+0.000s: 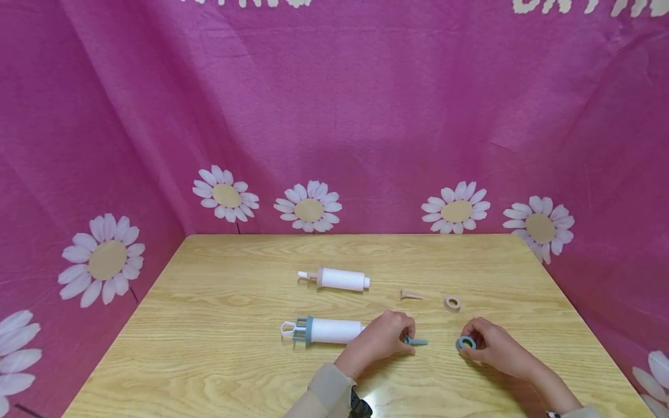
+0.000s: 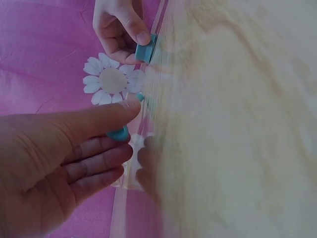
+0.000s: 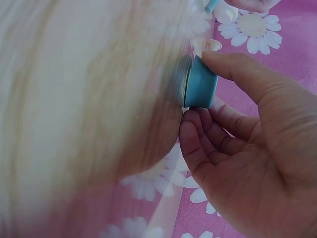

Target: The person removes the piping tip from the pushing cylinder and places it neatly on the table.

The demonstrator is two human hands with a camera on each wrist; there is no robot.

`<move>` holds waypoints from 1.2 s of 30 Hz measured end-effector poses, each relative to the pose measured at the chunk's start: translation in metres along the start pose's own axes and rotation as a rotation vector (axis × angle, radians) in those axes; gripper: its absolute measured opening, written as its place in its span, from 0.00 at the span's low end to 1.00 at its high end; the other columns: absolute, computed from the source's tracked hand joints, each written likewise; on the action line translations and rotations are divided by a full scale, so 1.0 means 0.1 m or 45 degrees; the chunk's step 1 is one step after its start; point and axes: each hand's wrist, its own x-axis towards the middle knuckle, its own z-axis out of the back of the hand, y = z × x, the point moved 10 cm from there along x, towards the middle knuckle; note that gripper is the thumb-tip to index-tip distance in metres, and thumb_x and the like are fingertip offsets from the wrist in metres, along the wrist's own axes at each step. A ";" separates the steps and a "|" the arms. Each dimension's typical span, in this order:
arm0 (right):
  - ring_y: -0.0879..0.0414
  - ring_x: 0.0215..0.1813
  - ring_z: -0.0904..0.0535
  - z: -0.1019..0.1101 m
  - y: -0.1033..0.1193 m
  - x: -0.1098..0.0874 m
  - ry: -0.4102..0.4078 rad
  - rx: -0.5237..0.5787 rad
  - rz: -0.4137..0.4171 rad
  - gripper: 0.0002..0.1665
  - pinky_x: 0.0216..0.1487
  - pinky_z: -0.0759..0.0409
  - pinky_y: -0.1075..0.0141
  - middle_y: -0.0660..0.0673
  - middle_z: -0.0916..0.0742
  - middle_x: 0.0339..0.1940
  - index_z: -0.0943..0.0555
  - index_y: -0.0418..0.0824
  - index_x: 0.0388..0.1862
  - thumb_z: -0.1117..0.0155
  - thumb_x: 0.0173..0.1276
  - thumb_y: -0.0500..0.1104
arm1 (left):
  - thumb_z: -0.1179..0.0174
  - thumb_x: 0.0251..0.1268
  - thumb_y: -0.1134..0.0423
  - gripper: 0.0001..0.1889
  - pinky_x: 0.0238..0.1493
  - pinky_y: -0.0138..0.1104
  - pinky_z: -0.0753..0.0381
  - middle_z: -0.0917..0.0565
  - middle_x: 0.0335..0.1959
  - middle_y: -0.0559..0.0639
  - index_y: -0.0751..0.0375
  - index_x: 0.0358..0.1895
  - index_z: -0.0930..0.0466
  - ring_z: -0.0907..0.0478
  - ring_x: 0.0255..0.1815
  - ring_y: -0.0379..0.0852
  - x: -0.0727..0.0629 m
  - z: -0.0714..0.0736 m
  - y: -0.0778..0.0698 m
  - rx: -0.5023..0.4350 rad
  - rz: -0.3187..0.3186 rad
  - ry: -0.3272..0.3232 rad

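My left hand [image 1: 384, 335] pinches a small teal tapered nozzle [image 1: 417, 342] by its wide end, the narrow tip pointing right. In the left wrist view, thumb and fingers cover most of the nozzle [image 2: 118, 133]. To the right, a teal threaded-cap-like ring [image 1: 466, 343] lies on the wood, thumb and fingers of my right hand [image 1: 496, 347] gripping its sides. The right wrist view shows this ring [image 3: 202, 83] edge-on against the tabletop. Left of my left hand lies a white tube [image 1: 335, 331] with a teal collar and white looped plunger handle, its right end hidden behind the hand.
Farther back on the wooden table [image 1: 235, 302] lies a similar white tube [image 1: 342, 279] with a beige collar. A beige nozzle [image 1: 411, 295] and a beige ring [image 1: 452, 304] lie to its right. A pink flowered curtain [image 1: 366, 128] encloses the table's back and sides.
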 end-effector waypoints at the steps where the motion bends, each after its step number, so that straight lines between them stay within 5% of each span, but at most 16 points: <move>1: 0.72 0.32 0.32 0.00 0.00 0.00 -0.002 0.000 0.006 0.16 0.29 0.28 0.74 0.49 0.24 0.32 0.25 0.36 0.38 0.27 0.59 0.40 | 0.25 0.51 0.59 0.12 0.27 0.17 0.36 0.24 0.25 0.39 0.55 0.28 0.21 0.36 0.25 0.27 -0.01 0.00 0.00 0.038 -0.001 -0.004; 7: 0.72 0.32 0.32 -0.01 -0.01 0.01 0.009 -0.003 0.011 0.16 0.29 0.29 0.74 0.49 0.24 0.32 0.25 0.37 0.38 0.27 0.59 0.41 | 0.26 0.51 0.56 0.12 0.27 0.18 0.38 0.25 0.25 0.39 0.53 0.28 0.21 0.38 0.26 0.29 -0.01 -0.01 0.00 0.157 -0.008 -0.015; 17: 0.73 0.32 0.32 0.03 0.00 0.02 -0.018 0.000 -0.010 0.17 0.30 0.28 0.74 0.48 0.23 0.33 0.24 0.36 0.39 0.28 0.60 0.45 | 0.26 0.50 0.54 0.12 0.28 0.18 0.37 0.23 0.27 0.40 0.53 0.30 0.19 0.38 0.27 0.29 -0.02 -0.01 0.02 0.165 -0.009 -0.017; 22: 0.71 0.33 0.33 0.20 0.00 0.02 -0.196 -0.089 -0.099 0.15 0.32 0.28 0.73 0.49 0.22 0.33 0.22 0.37 0.40 0.30 0.63 0.45 | 0.26 0.52 0.54 0.13 0.29 0.17 0.36 0.24 0.29 0.41 0.55 0.33 0.19 0.37 0.27 0.29 -0.03 0.01 0.04 0.103 -0.003 -0.031; 30: 0.74 0.34 0.32 0.44 0.18 0.08 -0.488 -0.203 0.030 0.10 0.32 0.23 0.72 0.51 0.22 0.32 0.21 0.36 0.38 0.30 0.62 0.38 | 0.30 0.58 0.54 0.14 0.38 0.16 0.27 0.19 0.36 0.44 0.57 0.41 0.18 0.21 0.36 0.31 -0.05 0.07 0.07 0.041 -0.002 -0.099; 33: 0.69 0.36 0.29 0.46 0.25 0.12 -0.531 -0.240 0.047 0.11 0.35 0.22 0.70 0.49 0.21 0.34 0.21 0.36 0.40 0.31 0.64 0.39 | 0.32 0.61 0.53 0.15 0.40 0.17 0.24 0.18 0.41 0.46 0.58 0.45 0.18 0.18 0.40 0.35 -0.07 0.15 0.06 0.037 0.001 -0.173; 36: 0.58 0.41 0.25 0.45 0.35 0.17 -0.550 -0.278 0.045 0.13 0.38 0.20 0.63 0.44 0.19 0.38 0.21 0.34 0.44 0.33 0.66 0.40 | 0.34 0.63 0.53 0.17 0.45 0.20 0.21 0.17 0.47 0.47 0.58 0.49 0.20 0.18 0.46 0.38 -0.12 0.35 0.04 0.110 -0.011 -0.365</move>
